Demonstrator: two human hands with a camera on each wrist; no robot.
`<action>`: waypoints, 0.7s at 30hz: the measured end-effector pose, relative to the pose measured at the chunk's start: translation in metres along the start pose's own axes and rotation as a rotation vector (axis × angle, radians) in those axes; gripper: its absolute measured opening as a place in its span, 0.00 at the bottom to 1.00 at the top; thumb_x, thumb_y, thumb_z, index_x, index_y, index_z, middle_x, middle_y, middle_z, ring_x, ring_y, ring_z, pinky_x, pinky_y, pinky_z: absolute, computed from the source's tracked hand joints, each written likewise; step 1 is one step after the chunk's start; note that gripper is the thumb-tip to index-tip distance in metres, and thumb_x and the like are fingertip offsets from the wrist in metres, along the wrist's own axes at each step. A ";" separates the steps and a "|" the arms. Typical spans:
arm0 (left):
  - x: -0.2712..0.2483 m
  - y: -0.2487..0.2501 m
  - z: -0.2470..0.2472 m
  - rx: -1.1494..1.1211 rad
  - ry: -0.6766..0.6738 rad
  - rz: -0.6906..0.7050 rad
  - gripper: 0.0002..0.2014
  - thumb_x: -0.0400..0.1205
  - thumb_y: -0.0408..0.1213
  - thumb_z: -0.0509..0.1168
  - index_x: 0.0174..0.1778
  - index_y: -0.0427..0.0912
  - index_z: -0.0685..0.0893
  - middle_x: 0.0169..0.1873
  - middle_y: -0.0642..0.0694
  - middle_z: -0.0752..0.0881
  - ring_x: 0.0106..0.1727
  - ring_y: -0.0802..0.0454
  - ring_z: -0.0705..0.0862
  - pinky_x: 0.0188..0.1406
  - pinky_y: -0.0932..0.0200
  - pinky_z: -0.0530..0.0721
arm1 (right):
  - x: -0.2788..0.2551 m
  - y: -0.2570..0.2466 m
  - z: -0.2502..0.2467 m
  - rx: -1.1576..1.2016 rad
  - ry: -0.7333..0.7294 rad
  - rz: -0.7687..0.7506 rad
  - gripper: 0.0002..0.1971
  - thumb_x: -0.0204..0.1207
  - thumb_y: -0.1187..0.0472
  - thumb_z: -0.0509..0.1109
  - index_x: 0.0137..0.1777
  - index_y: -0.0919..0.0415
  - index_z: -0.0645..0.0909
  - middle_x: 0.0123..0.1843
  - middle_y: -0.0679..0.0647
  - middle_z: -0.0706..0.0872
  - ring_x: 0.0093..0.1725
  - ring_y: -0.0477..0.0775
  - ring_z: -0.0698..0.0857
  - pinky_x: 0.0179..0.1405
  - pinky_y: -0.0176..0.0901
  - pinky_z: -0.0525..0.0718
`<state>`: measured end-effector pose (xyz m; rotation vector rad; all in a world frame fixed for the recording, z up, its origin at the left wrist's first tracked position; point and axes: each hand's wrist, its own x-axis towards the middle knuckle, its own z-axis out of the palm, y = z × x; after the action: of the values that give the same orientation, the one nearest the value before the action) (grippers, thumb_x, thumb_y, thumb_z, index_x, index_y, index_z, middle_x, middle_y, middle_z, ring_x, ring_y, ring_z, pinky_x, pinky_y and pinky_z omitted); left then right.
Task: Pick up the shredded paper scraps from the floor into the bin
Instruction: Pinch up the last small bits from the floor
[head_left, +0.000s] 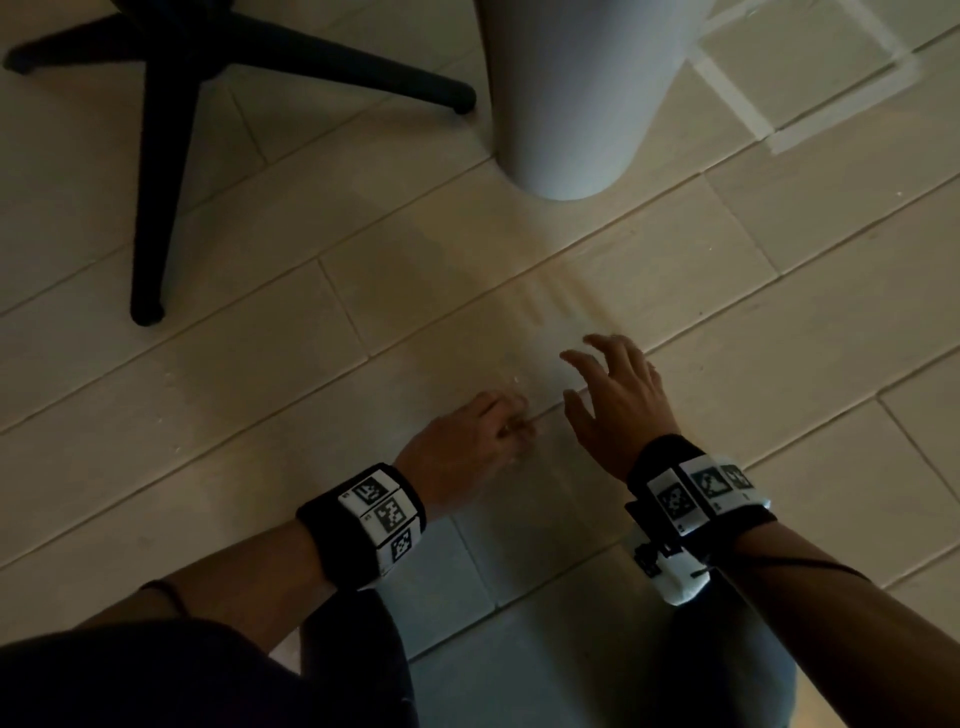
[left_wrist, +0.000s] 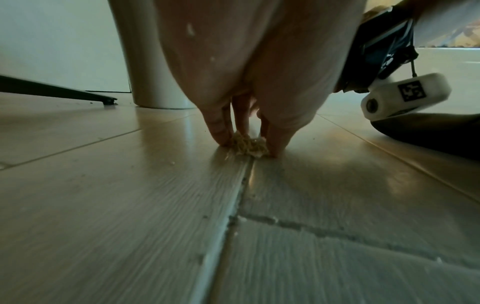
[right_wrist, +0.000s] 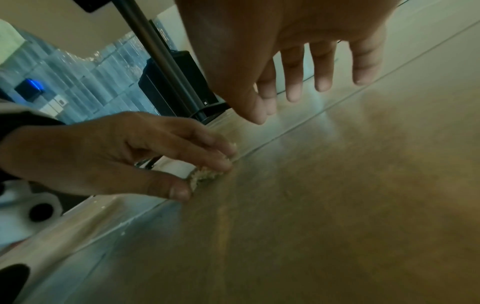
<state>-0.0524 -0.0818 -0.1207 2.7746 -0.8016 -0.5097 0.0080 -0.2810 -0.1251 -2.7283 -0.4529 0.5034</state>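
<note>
A small clump of shredded paper scraps (left_wrist: 249, 145) lies on the pale tiled floor. My left hand (head_left: 514, 421) pinches it between thumb and fingertips, right on a grout line; the same clump of scraps (right_wrist: 205, 174) shows in the right wrist view under the left hand's fingers (right_wrist: 207, 152). My right hand (head_left: 587, 374) hovers just to the right of it, fingers spread and straight, holding nothing. The white bin (head_left: 576, 93) stands upright on the floor beyond both hands. A few tiny flecks (head_left: 171, 376) dot the tiles to the left.
A black swivel-chair base (head_left: 156, 156) with spread legs stands at the upper left, close to the bin. White tape lines (head_left: 727, 88) cross the floor at the upper right. My knees fill the bottom of the head view.
</note>
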 end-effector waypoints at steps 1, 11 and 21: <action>-0.002 -0.002 0.002 0.013 0.027 0.019 0.19 0.79 0.34 0.69 0.67 0.44 0.84 0.68 0.42 0.81 0.69 0.43 0.79 0.38 0.54 0.91 | 0.000 0.001 0.003 -0.024 -0.028 0.010 0.26 0.81 0.50 0.63 0.79 0.51 0.67 0.82 0.59 0.63 0.83 0.66 0.57 0.79 0.69 0.61; -0.012 -0.015 0.013 0.013 0.175 0.121 0.13 0.76 0.28 0.69 0.55 0.41 0.89 0.53 0.43 0.88 0.50 0.44 0.86 0.23 0.54 0.86 | -0.008 0.021 0.036 -0.126 -0.037 -0.080 0.31 0.83 0.43 0.44 0.85 0.50 0.51 0.87 0.56 0.51 0.85 0.65 0.45 0.80 0.73 0.44; -0.009 -0.006 0.000 -0.077 0.055 0.009 0.10 0.73 0.29 0.71 0.49 0.41 0.90 0.43 0.43 0.87 0.44 0.42 0.86 0.30 0.51 0.88 | -0.008 0.024 0.039 -0.129 -0.025 -0.082 0.31 0.82 0.40 0.38 0.85 0.47 0.45 0.87 0.53 0.44 0.85 0.63 0.40 0.81 0.71 0.41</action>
<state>-0.0563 -0.0717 -0.1197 2.7007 -0.7649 -0.4503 -0.0088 -0.2955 -0.1659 -2.8146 -0.6211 0.5037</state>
